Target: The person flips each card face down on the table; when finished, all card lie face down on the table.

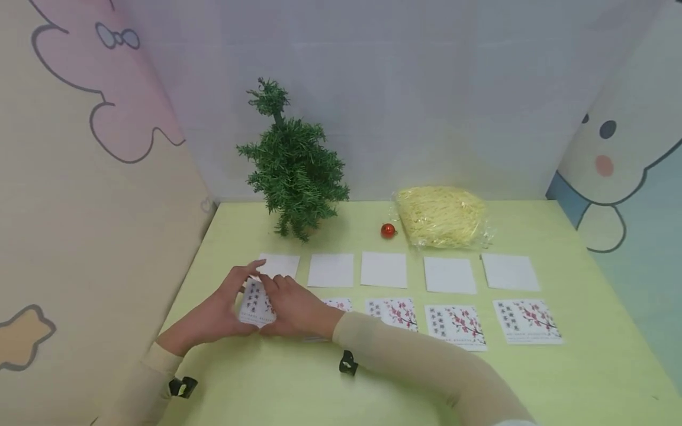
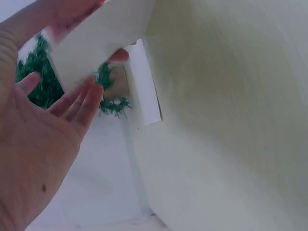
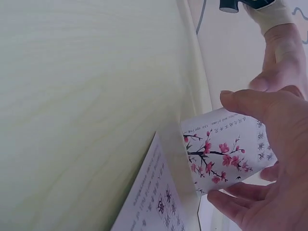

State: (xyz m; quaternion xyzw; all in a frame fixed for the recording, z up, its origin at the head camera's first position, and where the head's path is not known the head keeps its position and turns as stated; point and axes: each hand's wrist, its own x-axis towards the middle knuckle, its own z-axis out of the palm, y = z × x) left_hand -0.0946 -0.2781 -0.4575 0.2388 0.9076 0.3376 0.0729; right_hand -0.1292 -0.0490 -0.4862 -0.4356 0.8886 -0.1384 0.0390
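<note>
Through the head camera, I observe a pale yellow-green worktop (image 1: 266,378). At its far left, I locate a green tree (image 1: 298,171) with needle-like foliage; its narrow top sits left of the fuller lower section. To the right of the tree, and apart from it, I identify a shiny red ball (image 1: 388,231). Just beside the ball, I register a clear plastic bag (image 1: 483,235) of yellow shreds (image 1: 439,216). Behind these items, I note a whitish backdrop (image 1: 426,106). The left side panel (image 1: 80,236) carries a pink cartoon figure (image 1: 128,130) and an orange star (image 1: 23,340); the right side panel (image 1: 650,248) carries a pale cartoon face (image 1: 629,148).
</note>
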